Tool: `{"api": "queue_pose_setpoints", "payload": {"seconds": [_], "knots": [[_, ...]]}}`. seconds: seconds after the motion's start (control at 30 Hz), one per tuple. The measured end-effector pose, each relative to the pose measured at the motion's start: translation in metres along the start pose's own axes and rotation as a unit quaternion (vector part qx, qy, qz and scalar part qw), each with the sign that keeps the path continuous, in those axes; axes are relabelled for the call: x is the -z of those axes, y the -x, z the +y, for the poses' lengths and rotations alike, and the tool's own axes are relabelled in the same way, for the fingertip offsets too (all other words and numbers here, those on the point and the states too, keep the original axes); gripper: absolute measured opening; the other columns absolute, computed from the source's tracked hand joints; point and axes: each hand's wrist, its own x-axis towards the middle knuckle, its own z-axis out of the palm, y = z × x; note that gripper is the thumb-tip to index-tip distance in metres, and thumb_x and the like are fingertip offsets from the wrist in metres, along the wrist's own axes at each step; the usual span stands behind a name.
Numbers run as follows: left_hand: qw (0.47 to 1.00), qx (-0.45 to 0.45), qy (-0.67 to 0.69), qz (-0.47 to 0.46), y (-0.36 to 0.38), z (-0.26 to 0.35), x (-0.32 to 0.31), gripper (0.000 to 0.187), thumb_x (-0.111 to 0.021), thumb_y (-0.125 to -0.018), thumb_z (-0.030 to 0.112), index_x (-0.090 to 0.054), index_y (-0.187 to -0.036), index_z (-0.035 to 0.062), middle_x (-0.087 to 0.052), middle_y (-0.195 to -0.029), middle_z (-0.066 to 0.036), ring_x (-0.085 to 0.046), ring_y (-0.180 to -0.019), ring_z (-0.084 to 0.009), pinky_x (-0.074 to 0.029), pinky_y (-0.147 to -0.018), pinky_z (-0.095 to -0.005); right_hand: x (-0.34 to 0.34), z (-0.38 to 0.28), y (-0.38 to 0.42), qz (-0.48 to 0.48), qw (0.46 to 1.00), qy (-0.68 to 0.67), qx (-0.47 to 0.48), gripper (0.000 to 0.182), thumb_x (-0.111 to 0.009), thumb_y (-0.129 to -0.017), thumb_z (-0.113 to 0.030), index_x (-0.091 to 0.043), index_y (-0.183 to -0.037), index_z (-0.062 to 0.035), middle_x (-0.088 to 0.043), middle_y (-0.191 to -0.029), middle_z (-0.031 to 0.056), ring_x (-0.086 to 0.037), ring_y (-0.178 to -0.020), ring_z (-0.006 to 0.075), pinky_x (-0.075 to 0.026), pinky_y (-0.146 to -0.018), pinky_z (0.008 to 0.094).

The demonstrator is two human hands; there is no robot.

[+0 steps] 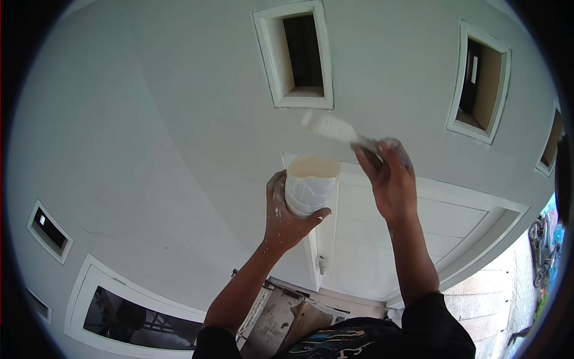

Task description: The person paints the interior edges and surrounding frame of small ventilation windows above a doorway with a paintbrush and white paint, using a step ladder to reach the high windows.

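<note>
My left hand (286, 220) is wrapped round a white, paint-smeared tub (311, 192) with an uneven rim, holding it upright in front of me. White specks dot that hand and wrist. Up and to the right of the tub, my right hand (394, 176) grips the handle of a paintbrush (330, 127). The brush's white-coated head points left, blurred by motion, and overlaps the wall just below a white-framed opening (327, 66).
A grey-green wall (203, 96) curves round me, with another framed opening (498, 90) at right. Below are a white door (412, 239) and, lower left, a window (137, 317). A worn, stained platform (272, 320) lies beneath me. Bicycles (540, 251) stand outside at far right.
</note>
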Motion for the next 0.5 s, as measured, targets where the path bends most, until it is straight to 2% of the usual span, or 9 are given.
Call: {"api": "queue_pose_setpoints", "payload": {"seconds": [0.1,0.23,0.27,0.33,0.47,0.5], "knots": [[1.0,0.0,-0.017,0.02,0.001,-0.019,-0.005,0.107,-0.095,-0.066,0.035,-0.033,-0.142,-0.006,-0.033,-0.143,-0.022,-0.04,-0.135,-0.0403,-0.046,-0.109,-0.0518,-0.027,0.017,-0.056,-0.011,0.994,0.01,0.106,0.019,-0.064,-0.099,-0.009,-0.054,-0.109,0.0041,-0.062,-0.109,0.0153,-0.069,-0.105,0.0278,-0.058,-0.1,0.0384],[0.998,-0.027,-0.056,0.029,0.01,-0.043,-0.019,0.108,-0.095,-0.066,0.035,-0.031,-0.141,-0.0101,-0.032,-0.142,-0.026,-0.038,-0.135,-0.0428,-0.046,-0.109,-0.0526,-0.068,0.05,-0.134,0.017,0.968,0.083,0.238,0.021,-0.069,-0.096,-0.008,-0.056,-0.107,0.0041,-0.065,-0.099,0.0123,-0.068,-0.094,0.0196,-0.058,-0.084,0.032],[0.998,-0.028,-0.057,0.03,0.012,-0.047,-0.022,0.108,-0.095,-0.066,0.035,-0.031,-0.141,-0.0101,-0.032,-0.142,-0.026,-0.038,-0.135,-0.0428,-0.046,-0.109,-0.0526,-0.078,0.056,-0.147,0.016,0.967,0.082,0.239,0.021,-0.069,-0.096,-0.008,-0.056,-0.107,0.0041,-0.065,-0.099,0.0123,-0.068,-0.094,0.0196,-0.058,-0.084,0.032],[0.998,-0.011,-0.057,0.021,0.015,-0.052,-0.025,0.108,-0.095,-0.067,0.036,-0.031,-0.139,-0.0116,-0.031,-0.142,-0.027,-0.036,-0.136,-0.0444,-0.046,-0.109,-0.0539,-0.093,0.067,-0.17,0.064,0.923,0.206,0.317,0.02,-0.07,-0.095,-0.009,-0.058,-0.105,0.0029,-0.066,-0.094,0.0124,-0.067,-0.09,0.0195,-0.055,-0.079,0.0319],[0.998,-0.012,-0.061,0.013,0.023,-0.062,-0.033,0.105,-0.094,-0.068,0.034,-0.03,-0.14,-0.007,-0.029,-0.142,-0.027,-0.031,-0.139,-0.0448,-0.045,-0.111,-0.0541,-0.114,0.079,-0.203,0.09,0.895,0.249,0.358,0.017,-0.069,-0.093,-0.007,-0.059,-0.103,0.0019,-0.067,-0.092,0.0143,-0.067,-0.086,0.0223,-0.053,-0.078,0.034],[0.996,-0.013,-0.091,0.016,0.025,-0.062,-0.033,0.111,-0.095,-0.066,0.033,-0.028,-0.143,-0.0093,-0.032,-0.142,-0.024,-0.038,-0.136,-0.0409,-0.047,-0.109,-0.0508,-0.119,0.078,-0.207,0.094,0.894,0.251,0.359,0.017,-0.07,-0.092,-0.007,-0.059,-0.102,0.0017,-0.067,-0.093,0.0156,-0.067,-0.086,0.0245,-0.053,-0.079,0.0354]]}}
